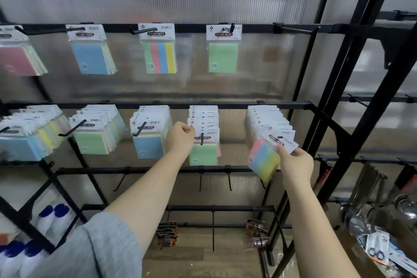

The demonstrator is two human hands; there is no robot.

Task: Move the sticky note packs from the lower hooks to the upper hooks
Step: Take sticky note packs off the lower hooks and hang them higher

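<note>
Right hand (295, 162): my fingers pinch the tilted striped pack (268, 153) at the lower rail's (158, 104) right end.
Left hand (180, 137): curled at the green pack's (203, 142) header, seemingly pinching it.

Two rails are running across the rack, the upper rail (191, 28) above the lower rail (180, 104). Four upper hooks are carrying packs, and the fifth hook (297, 29) at the right is standing bare. Five stacks are hanging on the lower hooks. The left hand (180, 139) is touching the fourth stack (204, 135) at its left edge. The right hand (295, 162) is holding the front pack (272, 151) of the rightmost stack, tilted. Bottles (53, 216) are standing below at the left, ladles (361, 214) hanging at the right.
</note>
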